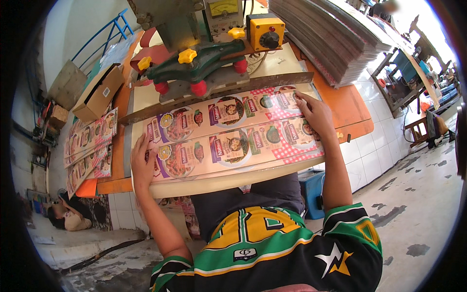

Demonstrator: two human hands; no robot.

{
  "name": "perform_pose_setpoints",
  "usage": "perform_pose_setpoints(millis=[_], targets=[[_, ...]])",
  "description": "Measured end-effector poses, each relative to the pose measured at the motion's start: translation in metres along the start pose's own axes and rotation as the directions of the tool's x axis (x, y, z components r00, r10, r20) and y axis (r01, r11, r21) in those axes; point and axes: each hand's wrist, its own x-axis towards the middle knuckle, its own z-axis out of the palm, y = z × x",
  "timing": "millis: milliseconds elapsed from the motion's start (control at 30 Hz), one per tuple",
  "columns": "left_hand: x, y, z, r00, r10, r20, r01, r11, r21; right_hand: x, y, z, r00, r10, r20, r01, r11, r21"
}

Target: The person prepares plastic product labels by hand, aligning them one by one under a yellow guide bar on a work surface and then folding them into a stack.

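Observation:
A long printed sheet (194,119) with food pictures and red checks lies on the pale bed of a press machine, its far edge close to a metal bar (214,95). Nearer to me is a second printed strip (233,148) with the same pattern. My left hand (141,163) rests at the left ends of the sheets, its fingers stretched out and the thumb apart. At the far right corner, my right hand (317,116) has curled fingers closed on the end of the far sheet. The press head (194,68), dark green with yellow knobs and red feet, stands beyond the bar.
More printed strips (90,141) lie at the left beside an open cardboard box (98,92). A tall stack of sheets (335,39) rises at the back right. A yellow control box (265,32) sits by the press. Below the table is a blue container (311,192).

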Motion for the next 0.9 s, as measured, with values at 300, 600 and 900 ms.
perform_pose_setpoints(millis=[300, 600, 900], targets=[[0.0, 0.0, 0.0, 1.0, -0.006, -0.003, 0.006, 0.999, -0.044, 0.0, -0.002, 0.0, 0.999, -0.028, -0.018, 0.029, 1.0, 0.01], [0.003, -0.004, 0.001, 1.0, -0.015, 0.01, 0.015, 0.999, -0.052, 0.0, -0.007, -0.005, 0.999, 0.014, 0.045, -0.013, 0.999, -0.03], [-0.002, 0.009, 0.0, 0.994, -0.106, -0.034, 0.105, 0.993, -0.051, -0.003, -0.009, -0.007, 0.999, 0.031, 0.021, -0.032, 0.999, 0.041]])
